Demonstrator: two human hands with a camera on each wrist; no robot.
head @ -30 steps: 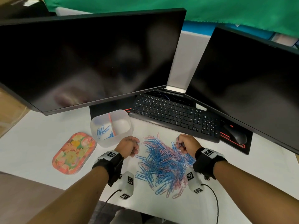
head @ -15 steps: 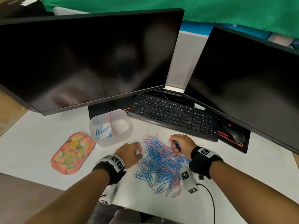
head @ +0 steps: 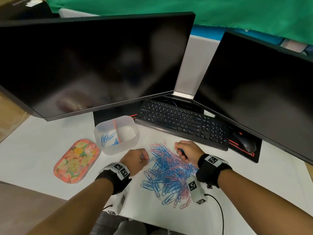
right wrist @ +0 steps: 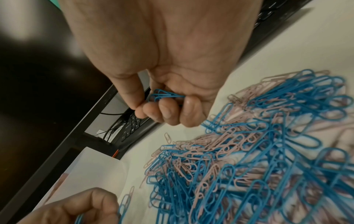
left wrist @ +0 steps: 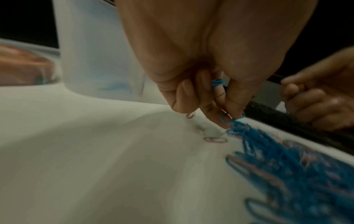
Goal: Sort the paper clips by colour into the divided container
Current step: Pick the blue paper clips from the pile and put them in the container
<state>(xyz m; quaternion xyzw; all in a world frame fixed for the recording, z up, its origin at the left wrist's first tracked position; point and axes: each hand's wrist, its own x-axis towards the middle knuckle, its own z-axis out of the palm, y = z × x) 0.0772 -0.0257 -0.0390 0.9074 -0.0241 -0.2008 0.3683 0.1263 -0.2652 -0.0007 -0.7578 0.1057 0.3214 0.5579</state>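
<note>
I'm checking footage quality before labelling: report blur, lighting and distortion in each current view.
Head view: evenly lit, wide-angle bend in the monitor edges, paper clip pile fairly sharp. Left wrist view: dim and soft, left hand and divided container blurred, clips smeared. Right wrist view: right hand and its blue clips crisp; frame edges blurred.

Around you, apart from the job:
- White worktop.
- Two dark monitors: the left monitor and the right monitor, angled toward each other.
- Black keyboard below them.
- Black mouse on a red-edged black mat.
- Floral orange tray, left.
- Green cloth behind.
</note>
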